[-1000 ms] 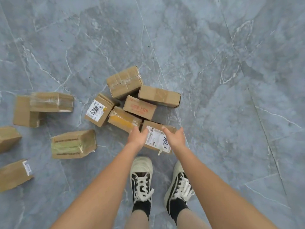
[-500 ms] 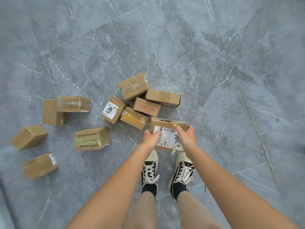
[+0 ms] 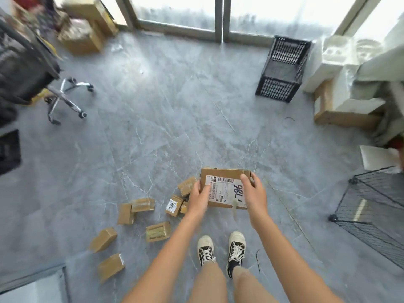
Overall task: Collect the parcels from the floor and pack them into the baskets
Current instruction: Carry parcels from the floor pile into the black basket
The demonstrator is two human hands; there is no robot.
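Observation:
I hold a brown cardboard parcel (image 3: 225, 189) with a white shipping label up off the floor, in front of my body. My left hand (image 3: 197, 196) grips its left edge and my right hand (image 3: 253, 193) grips its right edge. Several more brown parcels (image 3: 158, 231) lie scattered on the grey floor to my lower left. A black plastic crate basket (image 3: 282, 68) stands far ahead on the right. A black wire basket (image 3: 371, 213) sits close at my right.
An office chair base (image 3: 65, 97) stands at the left under dark clutter. Stacked cardboard boxes (image 3: 87, 29) sit at the back left by the glass doors. White foam blocks and a wooden stool (image 3: 341, 101) fill the right side.
Both hands took hold of the labelled parcel and lifted it off the floor. My head rose, so the room, the crate and the wire basket came into view.

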